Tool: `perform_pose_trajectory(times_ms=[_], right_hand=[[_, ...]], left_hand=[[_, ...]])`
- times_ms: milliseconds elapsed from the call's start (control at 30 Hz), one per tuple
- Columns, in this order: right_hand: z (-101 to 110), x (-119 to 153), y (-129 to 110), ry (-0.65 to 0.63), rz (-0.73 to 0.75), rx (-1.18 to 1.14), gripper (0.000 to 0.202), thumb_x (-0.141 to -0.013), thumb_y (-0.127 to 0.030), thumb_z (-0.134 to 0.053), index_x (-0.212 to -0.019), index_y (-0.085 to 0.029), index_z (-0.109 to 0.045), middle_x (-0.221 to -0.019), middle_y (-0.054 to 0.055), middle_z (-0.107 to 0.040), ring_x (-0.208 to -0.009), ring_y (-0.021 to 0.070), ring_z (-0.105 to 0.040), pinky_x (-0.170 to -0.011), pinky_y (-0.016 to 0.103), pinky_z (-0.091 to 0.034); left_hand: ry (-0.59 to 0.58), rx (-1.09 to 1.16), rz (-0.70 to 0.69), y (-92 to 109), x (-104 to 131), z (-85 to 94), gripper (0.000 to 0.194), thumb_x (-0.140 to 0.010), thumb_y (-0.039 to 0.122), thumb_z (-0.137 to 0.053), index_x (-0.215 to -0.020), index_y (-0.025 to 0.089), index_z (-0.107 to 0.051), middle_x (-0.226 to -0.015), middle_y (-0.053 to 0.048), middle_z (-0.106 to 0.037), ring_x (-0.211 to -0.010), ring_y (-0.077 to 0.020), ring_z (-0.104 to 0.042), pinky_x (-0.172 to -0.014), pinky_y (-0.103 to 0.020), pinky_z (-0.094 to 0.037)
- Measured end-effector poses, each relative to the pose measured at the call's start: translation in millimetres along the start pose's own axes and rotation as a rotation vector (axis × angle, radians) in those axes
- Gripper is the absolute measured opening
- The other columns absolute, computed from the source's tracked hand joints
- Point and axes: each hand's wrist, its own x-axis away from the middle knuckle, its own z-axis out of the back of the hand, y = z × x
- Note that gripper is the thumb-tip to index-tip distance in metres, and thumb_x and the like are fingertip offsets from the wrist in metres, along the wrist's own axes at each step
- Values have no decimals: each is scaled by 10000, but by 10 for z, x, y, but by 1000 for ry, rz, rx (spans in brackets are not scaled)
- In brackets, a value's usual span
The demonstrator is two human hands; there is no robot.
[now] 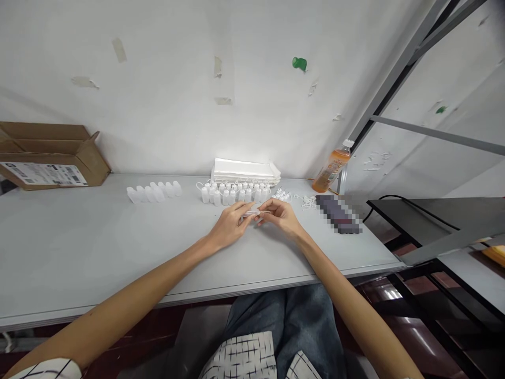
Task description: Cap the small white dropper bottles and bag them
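Observation:
Over the middle of the table, my left hand (232,223) is closed around a small translucent squeeze bottle (249,213), which lies sideways between the fingers. My right hand (283,217) pinches a small white cap (258,212) at the bottle's neck end; its details are partly hidden by the fingertips. Just beyond both hands stand rows of small white capped bottles (225,198), some with looped straps. Right of them lies a pile of small white parts with thin tips (281,194). A tangle of small white strapped pieces (306,202) is further right.
Several bottles without visible caps (145,193) lie in a row at left. Behind the standing bottles is a stack of white trays or boxes (246,169). An open cardboard box (51,158), an orange drink bottle (333,167) and a blurred dark object (339,214) flank the table (118,252).

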Motion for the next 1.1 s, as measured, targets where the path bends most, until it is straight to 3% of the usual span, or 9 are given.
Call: perform_pose_trajectory(times_ms=[300, 500, 767, 933, 1100], right_hand=[[-4, 9, -38, -6, -33, 3, 238, -761, -355, -738, -847, -160, -634, -771, 45, -705, -762, 216, -718, -661, 344, -592], [5, 12, -21, -15, -71, 13, 269, -716, -318, -778, -891, -154, -657, -766, 56, -726, -735, 211, -718, -670, 343, -586], [7, 5, 15, 1, -97, -35, 316, -675, -310, -815, -922, -149, -702, -809, 62, -733, -721, 197, -710, -680, 346, -589], [-13, 16, -3, -84, -91, 3, 327, -741, -371, -767, -948, -123, -712, -755, 79, -729, -695, 194, -708, -701, 359, -582], [-16, 23, 17, -60, -84, -9, 326, -720, -378, -788, -883, -119, -677, -723, 68, -720, -677, 197, -706, -686, 361, -585]], left_hand=[[10, 0, -26, -33, 31, -43, 247, -942, 244, -504, -1112, 150, -657, -1000, -63, -654, -690, -119, -586, -645, -255, -500], [-23, -10, -60, 10, 39, -26, 236, -946, 190, -483, -1102, 145, -654, -979, -66, -636, -750, -129, -598, -660, -250, -486], [-19, 18, -22, -43, 21, 7, 268, -945, 249, -523, -1157, 220, -684, -819, -19, -641, -616, -103, -520, -603, -236, -442], [0, 140, 2, -65, 10, 13, 259, -912, 228, -573, -1132, 202, -707, -881, -41, -680, -698, -120, -582, -602, -227, -465], [17, 170, -30, -85, 23, -13, 245, -903, 248, -593, -1106, 201, -721, -890, -54, -694, -738, -137, -619, -598, -234, -487]])
